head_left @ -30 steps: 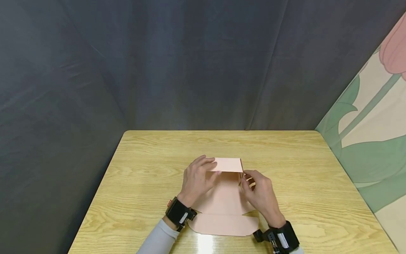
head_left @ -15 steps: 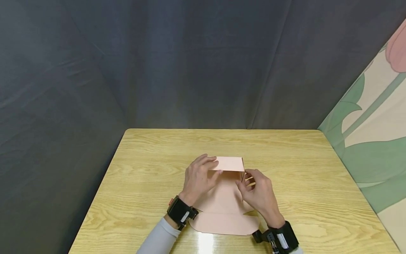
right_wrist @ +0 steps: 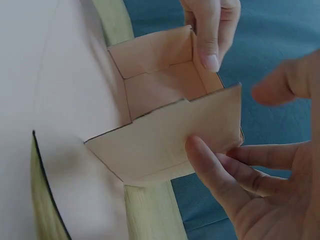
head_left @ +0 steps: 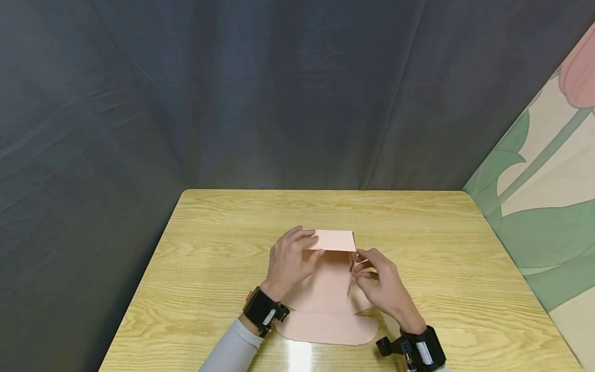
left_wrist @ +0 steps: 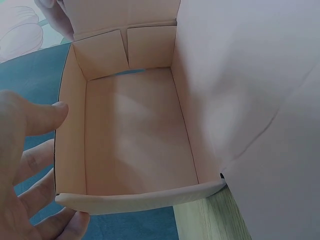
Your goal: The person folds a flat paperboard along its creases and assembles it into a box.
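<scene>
A pale pink cardboard box (head_left: 332, 289), partly folded, stands on the table with its long lid panel lying toward me. My left hand (head_left: 290, 261) grips its far wall near the left end; in the left wrist view the thumb lies on the inner side of the wall and the fingers are outside. At the right end, my right hand (head_left: 378, 281) touches a side flap (right_wrist: 165, 135). In the right wrist view its fingers press against the flap's outer face, while the thumb is held apart. That flap stands up, with a notched top edge. The left end wall (right_wrist: 155, 55) is folded up.
The wood-grain table (head_left: 223, 232) surrounds the box. A dark curtain (head_left: 288, 103) hangs behind the table, and a flower-patterned cloth (head_left: 548, 206) lies along the right side. A camera band (head_left: 423, 349) sits on my right wrist, close to the lid panel.
My right hand has shifted slightly right and toward me, and its thumb has drawn back from over the box. The left hand keeps its grip, and the box stays in place.
</scene>
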The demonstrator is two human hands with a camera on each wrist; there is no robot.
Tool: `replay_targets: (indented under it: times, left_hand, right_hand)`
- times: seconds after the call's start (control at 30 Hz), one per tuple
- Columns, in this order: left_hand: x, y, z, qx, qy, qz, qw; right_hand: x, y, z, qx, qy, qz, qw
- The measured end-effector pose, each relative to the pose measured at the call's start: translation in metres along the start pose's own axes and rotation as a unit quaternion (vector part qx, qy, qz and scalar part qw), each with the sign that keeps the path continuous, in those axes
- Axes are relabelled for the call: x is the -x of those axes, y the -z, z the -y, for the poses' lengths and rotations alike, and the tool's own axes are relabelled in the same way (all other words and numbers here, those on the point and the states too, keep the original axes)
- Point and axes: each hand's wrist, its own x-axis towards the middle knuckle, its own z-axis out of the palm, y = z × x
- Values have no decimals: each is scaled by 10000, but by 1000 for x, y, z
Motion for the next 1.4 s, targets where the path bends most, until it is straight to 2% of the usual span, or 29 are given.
replay_targets:
  times: [0.23,0.43,0.53,0.77,0.9,1.1,1.23,1.4]
  left_hand:
    - [-1,0,0,41,29,81,10000]
    - [-1,1,0,40,94,147,9998]
    - [-1,1,0,18,73,104,9999]
    - [-2,1,0,25,80,158,9998]
    - [-2,2,-1,-27,147,258,9996]
    - [-2,2,-1,-17,112,176,9998]
    - [-1,1,-1,-25,99,199,9998]
    - [0,0,0,-78,26,183,9998]
  right_hand:
    - [0,1,-8,-314,121,79,9994]
    - [-2,-1,-13,178,501,-110,9985]
    - [-4,-3,-15,350,546,-244,9976]
    - [-11,-10,-19,286,349,-480,9978]
    - [-14,-13,-21,-92,87,-402,9991]
    - [-20,-15,-23,-433,-312,-287,9982]
    - [-26,-14,-24,-198,-386,-237,9988]
    - [-34,-14,-24,402,-372,-178,9983]
